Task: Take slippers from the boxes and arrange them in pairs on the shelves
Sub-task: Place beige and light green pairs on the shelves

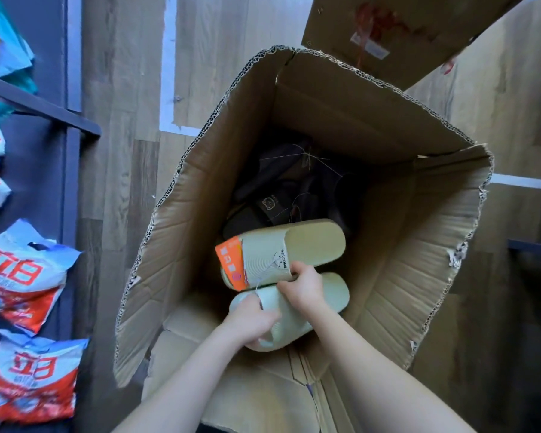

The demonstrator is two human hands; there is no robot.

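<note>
Wood floor; left hand, right hand grip slippers, heels rightward.

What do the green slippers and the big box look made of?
The pale green slippers look like moulded foam or soft rubber, matte: thick one-piece soles, ridged strap, no sheen. The box is corrugated cardboard, raw brown: fluting shows along its torn rim. The orange tag is probably printed card.
</note>
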